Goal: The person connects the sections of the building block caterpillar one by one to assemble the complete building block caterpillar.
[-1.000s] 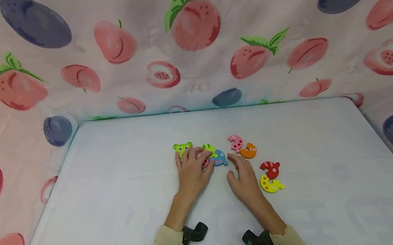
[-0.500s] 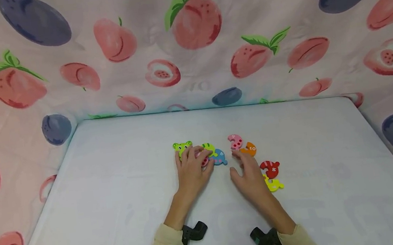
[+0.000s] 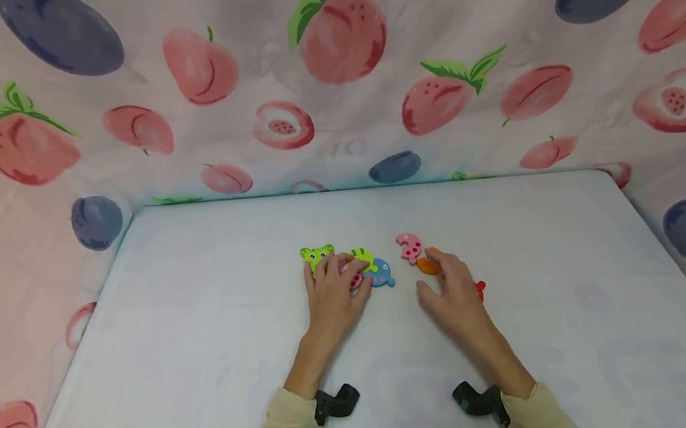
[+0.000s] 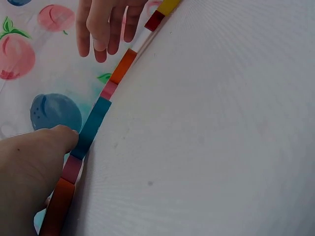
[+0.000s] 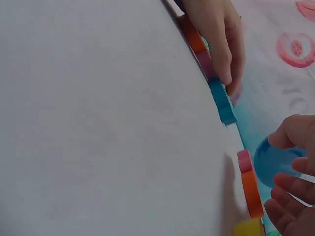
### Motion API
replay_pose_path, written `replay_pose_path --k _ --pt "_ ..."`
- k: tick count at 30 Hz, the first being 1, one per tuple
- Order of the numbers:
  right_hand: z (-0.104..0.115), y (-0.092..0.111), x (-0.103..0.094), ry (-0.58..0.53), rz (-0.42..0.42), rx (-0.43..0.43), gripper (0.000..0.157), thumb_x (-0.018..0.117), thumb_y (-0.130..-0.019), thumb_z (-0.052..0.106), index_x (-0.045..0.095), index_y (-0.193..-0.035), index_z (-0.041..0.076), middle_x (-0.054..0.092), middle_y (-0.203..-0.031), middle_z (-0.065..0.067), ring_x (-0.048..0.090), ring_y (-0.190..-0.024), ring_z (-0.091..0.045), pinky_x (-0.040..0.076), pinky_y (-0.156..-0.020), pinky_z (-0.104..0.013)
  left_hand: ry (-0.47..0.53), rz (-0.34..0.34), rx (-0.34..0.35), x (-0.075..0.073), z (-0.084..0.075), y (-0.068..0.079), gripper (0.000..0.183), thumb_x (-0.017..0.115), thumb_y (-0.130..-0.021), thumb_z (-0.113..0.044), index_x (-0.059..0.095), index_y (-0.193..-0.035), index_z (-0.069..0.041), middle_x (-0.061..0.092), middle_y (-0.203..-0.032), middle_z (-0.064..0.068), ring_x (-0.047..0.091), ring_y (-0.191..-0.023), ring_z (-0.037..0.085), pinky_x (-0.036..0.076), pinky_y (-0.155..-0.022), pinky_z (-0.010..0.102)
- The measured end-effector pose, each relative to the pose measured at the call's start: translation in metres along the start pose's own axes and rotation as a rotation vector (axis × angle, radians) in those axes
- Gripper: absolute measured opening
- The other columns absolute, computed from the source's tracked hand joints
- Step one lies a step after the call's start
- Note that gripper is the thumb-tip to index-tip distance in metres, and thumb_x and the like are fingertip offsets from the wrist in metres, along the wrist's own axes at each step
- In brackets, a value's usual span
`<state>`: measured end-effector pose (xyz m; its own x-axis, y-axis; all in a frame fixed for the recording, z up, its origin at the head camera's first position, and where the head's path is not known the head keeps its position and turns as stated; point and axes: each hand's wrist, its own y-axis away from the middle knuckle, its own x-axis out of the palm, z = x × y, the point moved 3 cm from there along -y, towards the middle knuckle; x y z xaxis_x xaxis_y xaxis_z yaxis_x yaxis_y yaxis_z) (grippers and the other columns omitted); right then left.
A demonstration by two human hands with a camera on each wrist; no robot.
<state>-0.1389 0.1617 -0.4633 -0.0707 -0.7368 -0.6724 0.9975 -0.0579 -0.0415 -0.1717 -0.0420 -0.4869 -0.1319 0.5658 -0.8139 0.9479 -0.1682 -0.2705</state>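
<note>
My left hand [image 3: 334, 297] rests over a cluster of flat animal-shaped puzzle pieces, and its palm and fingers hide part of them. Around it show a green frog-faced piece [image 3: 316, 254], a striped light-green piece [image 3: 363, 259] and a blue piece [image 3: 381, 276]. In the left wrist view the thumb touches the edge of the blue piece [image 4: 93, 129]. My right hand [image 3: 458, 300] hovers with parted fingers beside an orange piece [image 3: 428, 265], covering some of it. A pink piece [image 3: 410, 248] adjoins the orange one. A red piece [image 3: 481, 289] peeks out behind the right hand.
All pieces lie on a white tabletop [image 3: 173, 349]. A yellow piece [image 5: 249, 228] shows in the right wrist view but is hidden in the head view. Fruit-print cloth [image 3: 320, 131] hangs behind the table. Black wrist cameras sit at both cuffs.
My right hand has moved to the right, away from the left-hand cluster, and now covers the yellow piece and most of the red one. The left hand stays put.
</note>
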Motion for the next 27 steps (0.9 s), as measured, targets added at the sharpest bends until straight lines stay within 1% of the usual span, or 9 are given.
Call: replay_pose_path --k 5,11,16,23,27 --pt "-0.002 -0.014 -0.007 0.05 0.018 -0.038 0.062 0.065 -0.088 0.018 0.041 -0.143 0.006 0.049 -0.139 -0.016 0.045 -0.125 -0.032 0.045 -0.105 -0.052 -0.002 0.0 0.0 -0.001 0.0 0.0 0.026 0.063 -0.092 -0.036 0.069 -0.116 -0.027 0.057 -0.127 0.003 0.036 -0.14 0.032 0.011 -0.117 0.065" --pt "-0.006 -0.027 -0.01 0.121 0.085 -0.014 0.072 0.068 -0.087 0.022 0.033 -0.148 0.007 0.041 -0.147 -0.019 0.04 -0.129 -0.035 0.042 -0.108 -0.055 -0.015 0.006 0.005 0.0 0.001 0.0 0.027 0.062 -0.093 -0.037 0.068 -0.117 -0.028 0.056 -0.128 0.002 0.035 -0.14 0.032 0.011 -0.117 0.065" --pt "-0.007 -0.031 -0.01 0.133 0.105 -0.019 0.074 0.068 -0.086 0.022 0.032 -0.149 0.005 0.039 -0.148 -0.021 0.039 -0.13 -0.037 0.04 -0.108 -0.056 -0.014 0.011 0.001 0.0 0.001 0.0 0.027 0.062 -0.093 -0.037 0.068 -0.118 -0.029 0.056 -0.129 0.003 0.035 -0.14 0.032 0.011 -0.117 0.065" --pt "-0.009 -0.033 -0.008 0.123 0.133 -0.021 0.074 0.067 -0.086 0.021 0.03 -0.149 0.006 0.038 -0.148 -0.021 0.037 -0.131 -0.038 0.039 -0.11 -0.057 -0.017 0.0 0.006 -0.001 0.0 0.0 0.027 0.062 -0.093 -0.037 0.068 -0.118 -0.029 0.057 -0.128 0.003 0.036 -0.139 0.033 0.013 -0.116 0.065" --pt "-0.01 -0.034 -0.006 0.131 0.149 -0.017 0.076 0.068 -0.086 0.02 0.03 -0.15 0.006 0.037 -0.149 -0.022 0.036 -0.131 -0.039 0.038 -0.11 -0.056 -0.014 0.009 0.001 0.0 0.001 0.001 0.027 0.063 -0.093 -0.036 0.068 -0.118 -0.029 0.057 -0.128 0.003 0.036 -0.14 0.032 0.012 -0.117 0.065"
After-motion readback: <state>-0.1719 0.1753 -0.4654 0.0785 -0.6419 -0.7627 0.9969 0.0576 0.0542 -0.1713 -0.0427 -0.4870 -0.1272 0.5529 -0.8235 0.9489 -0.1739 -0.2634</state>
